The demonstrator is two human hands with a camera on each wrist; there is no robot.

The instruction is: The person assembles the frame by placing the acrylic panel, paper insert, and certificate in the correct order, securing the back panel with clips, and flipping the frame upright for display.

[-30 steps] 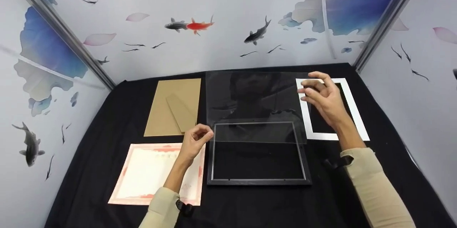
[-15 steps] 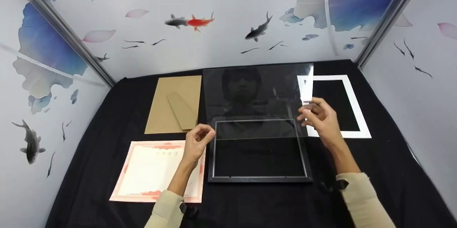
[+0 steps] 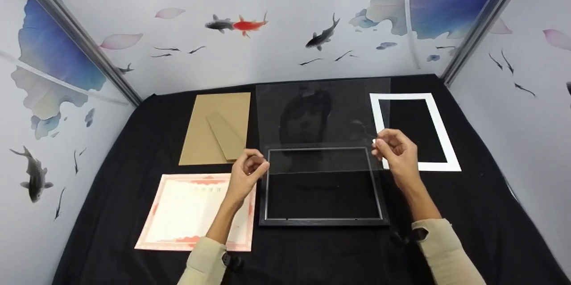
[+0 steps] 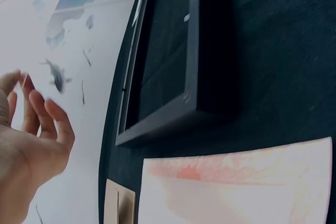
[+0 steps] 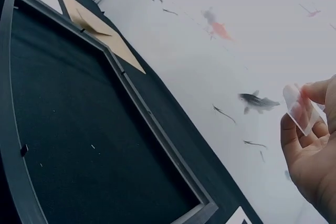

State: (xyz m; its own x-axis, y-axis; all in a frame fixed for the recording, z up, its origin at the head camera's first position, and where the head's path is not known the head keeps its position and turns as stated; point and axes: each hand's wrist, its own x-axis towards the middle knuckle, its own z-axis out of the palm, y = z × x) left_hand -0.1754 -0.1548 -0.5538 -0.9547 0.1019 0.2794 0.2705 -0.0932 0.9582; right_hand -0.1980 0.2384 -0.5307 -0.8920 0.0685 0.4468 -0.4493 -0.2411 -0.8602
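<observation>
A large clear plastic sheet (image 3: 272,106) stands tilted behind and over the upper part of a black picture frame (image 3: 323,222), with a faint reflection on it. My left hand (image 3: 245,172) pinches the sheet at its lower left side. In the left wrist view, that left hand (image 4: 37,135) has its fingers bent toward the thumb, and the sheet hardly shows. My right hand (image 3: 398,155) is at the sheet's right side. The right wrist view shows a small curled piece of clear film (image 5: 300,109) between thumb and fingers; I cannot tell whether it belongs to the sheet.
A brown backing board (image 3: 196,133) with a stand flap lies at the back left. In front of it is a pink-bordered certificate (image 3: 183,213). A white mat board (image 3: 439,133) lies at the right. Printed panels (image 3: 285,62) enclose the black-clothed table.
My right hand has come down along the sheet's right side, and its spread fingers have closed into a pinch. The sheet's tilt has changed slightly. My left hand has hardly moved.
</observation>
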